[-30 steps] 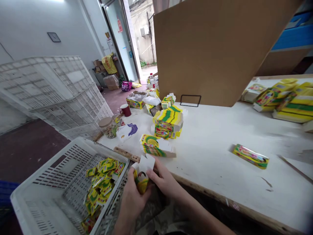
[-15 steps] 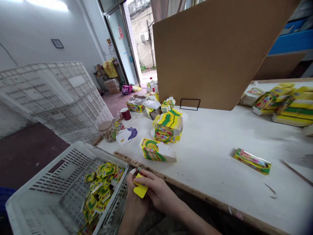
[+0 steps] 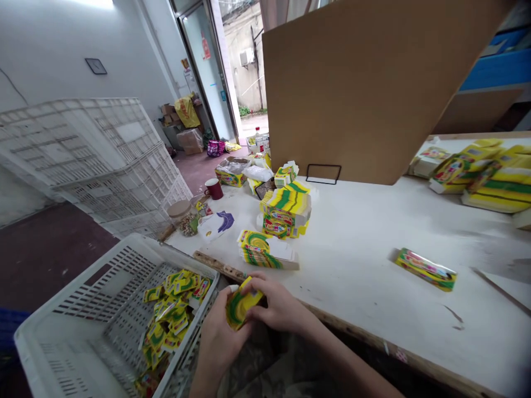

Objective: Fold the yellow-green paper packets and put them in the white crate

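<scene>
Fingers of left hand (image 3: pixel 218 342) and right hand (image 3: pixel 282 307) clasp yellow-green carton (image 3: pixel 240 305), lower centre; closing it seems the step in hand; next likely needs release over white crate (image 3: pixel 83 298).

White walls (image 3: pixel 50 33) carry a small dark clock (image 3: pixel 95 66), a dark red floor (image 3: pixel 45 249) runs to an open doorway (image 3: pixel 244 61) bright with daylight, and a brown cardboard sheet (image 3: pixel 365 83) stands on the white surface (image 3: pixel 373 243).

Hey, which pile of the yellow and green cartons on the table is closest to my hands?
The low flat pile at the table's front edge, just past your right hand. The taller pile sits behind it; the others lie far right.
</scene>
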`<state>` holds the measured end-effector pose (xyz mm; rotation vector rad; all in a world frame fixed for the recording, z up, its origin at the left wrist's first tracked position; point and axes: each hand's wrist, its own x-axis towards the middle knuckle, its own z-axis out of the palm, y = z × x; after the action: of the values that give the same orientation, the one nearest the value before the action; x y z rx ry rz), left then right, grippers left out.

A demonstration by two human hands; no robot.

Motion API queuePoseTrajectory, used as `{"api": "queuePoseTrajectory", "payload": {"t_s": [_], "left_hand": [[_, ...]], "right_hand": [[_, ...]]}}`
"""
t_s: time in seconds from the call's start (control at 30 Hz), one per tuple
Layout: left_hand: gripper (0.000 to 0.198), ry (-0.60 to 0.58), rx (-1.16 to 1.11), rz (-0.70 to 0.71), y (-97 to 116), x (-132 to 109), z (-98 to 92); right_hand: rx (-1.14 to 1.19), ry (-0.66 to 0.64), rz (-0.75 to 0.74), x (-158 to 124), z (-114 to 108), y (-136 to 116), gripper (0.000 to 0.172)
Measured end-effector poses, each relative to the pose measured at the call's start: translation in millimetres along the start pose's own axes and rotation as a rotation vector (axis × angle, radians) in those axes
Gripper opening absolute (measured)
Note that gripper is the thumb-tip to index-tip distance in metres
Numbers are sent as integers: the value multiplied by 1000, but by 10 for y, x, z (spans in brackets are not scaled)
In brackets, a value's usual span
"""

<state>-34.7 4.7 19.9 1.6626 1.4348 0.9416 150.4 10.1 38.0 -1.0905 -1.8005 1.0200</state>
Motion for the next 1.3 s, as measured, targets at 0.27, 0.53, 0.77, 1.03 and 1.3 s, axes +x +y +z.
{"api": "queuePoseTrajectory", "payload": {"t_s": [0.27,0.53,0.77,1.03,1.3], "left_hand": [[93,628,212,-136,-252,77,-311],[78,242,-134,-140,-380,-121,124],[66,309,-893,-126,38,-20,386],[44,461,-965,-197,112,2,313],[31,420,-611,-156,24,-23,191]], "right_hand": [[-483,481,327,508,-243,324,32],[-503,488,348,626,-271,424,20],[123,-25,134,125,169,37,22],[663,31,205,4,535,-48,44],[312,140,159,38,182,4,9]]}}
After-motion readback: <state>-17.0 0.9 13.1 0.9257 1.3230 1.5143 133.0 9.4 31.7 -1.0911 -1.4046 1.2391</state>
